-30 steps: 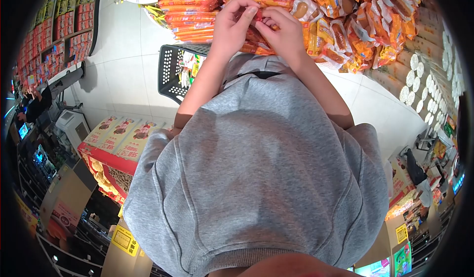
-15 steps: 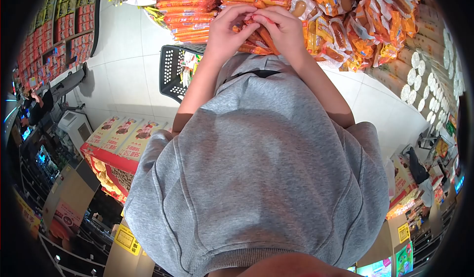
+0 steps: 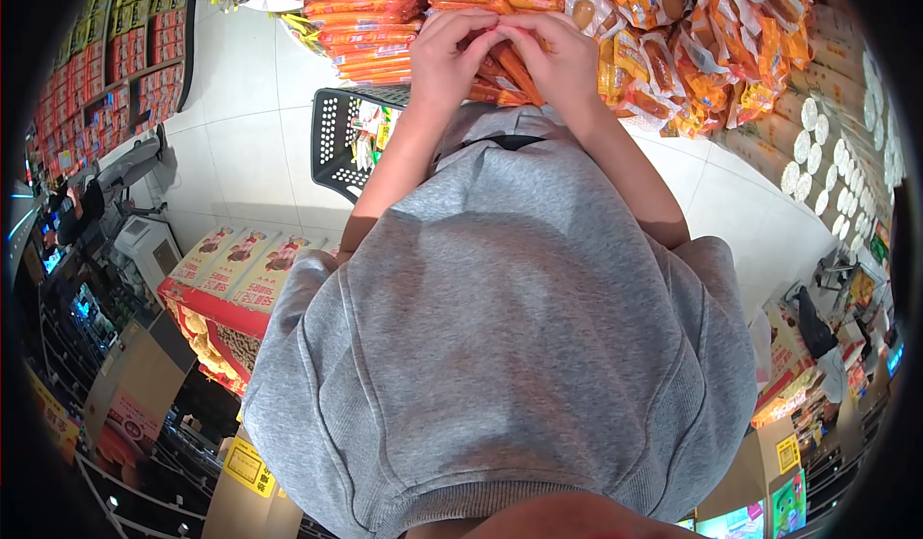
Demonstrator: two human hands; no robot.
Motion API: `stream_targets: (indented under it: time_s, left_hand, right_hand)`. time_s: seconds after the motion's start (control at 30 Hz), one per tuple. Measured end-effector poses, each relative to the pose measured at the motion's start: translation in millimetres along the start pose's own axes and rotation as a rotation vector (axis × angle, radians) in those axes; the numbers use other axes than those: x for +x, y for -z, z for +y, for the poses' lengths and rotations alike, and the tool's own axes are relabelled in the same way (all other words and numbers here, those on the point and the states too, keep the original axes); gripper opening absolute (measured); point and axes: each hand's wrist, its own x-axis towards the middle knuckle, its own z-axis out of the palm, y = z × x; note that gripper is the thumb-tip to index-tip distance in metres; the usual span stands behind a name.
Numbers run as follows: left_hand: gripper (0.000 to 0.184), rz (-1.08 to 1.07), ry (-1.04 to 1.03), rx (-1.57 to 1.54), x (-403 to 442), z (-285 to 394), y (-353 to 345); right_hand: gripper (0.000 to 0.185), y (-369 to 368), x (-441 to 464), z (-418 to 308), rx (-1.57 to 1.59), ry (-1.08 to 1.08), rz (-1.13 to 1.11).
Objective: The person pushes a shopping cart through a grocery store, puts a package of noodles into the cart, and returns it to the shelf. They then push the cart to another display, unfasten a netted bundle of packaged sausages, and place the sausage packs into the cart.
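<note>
- While the 2 hands meet over the orange packs (image 3: 361,34), the left hand (image 3: 444,63) and right hand (image 3: 562,58) have their fingers curled and drawn together tip to tip; whether they pinch anything I cannot tell, since the fingers hide it.
- The stick (image 3: 519,73) nearest them, long, orange and wrapped, lies aslant below the thumbs, between the hands; whether it touches them is unclear.
- It looks light, its film slick and its filling probably soft with some bend, so a hard squeeze might dent it or let it slip.
- Mid-length seems the surest hold; an end would likely let it droop or swing.
- The black basket (image 3: 327,140), with holes through its wall, stands beside the left forearm; it holds white, green and yellow packets (image 3: 363,147), partly covered by the arm.
- Right of the hands, wrapped snacks (image 3: 659,58) lie in a loose heap.
- Near the left elbow, a red display box (image 3: 212,306) bears printed cartons (image 3: 255,268).
</note>
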Motion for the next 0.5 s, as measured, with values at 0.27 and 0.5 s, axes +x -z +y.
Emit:
stream_targets:
  time_s: [0.27,0.5]
  left_hand:
    - [0.016,-0.010,-0.092,0.064,0.0,-3.4,1.6]
    - [0.018,-0.094,0.116,-0.010,5.6,9.8,8.4]
  right_hand:
    - [0.011,-1.5,-1.3,-1.8,0.078,-0.077,0.021]
    - [0.017,-4.2,0.9,-0.4,0.375,-0.363,-0.104]
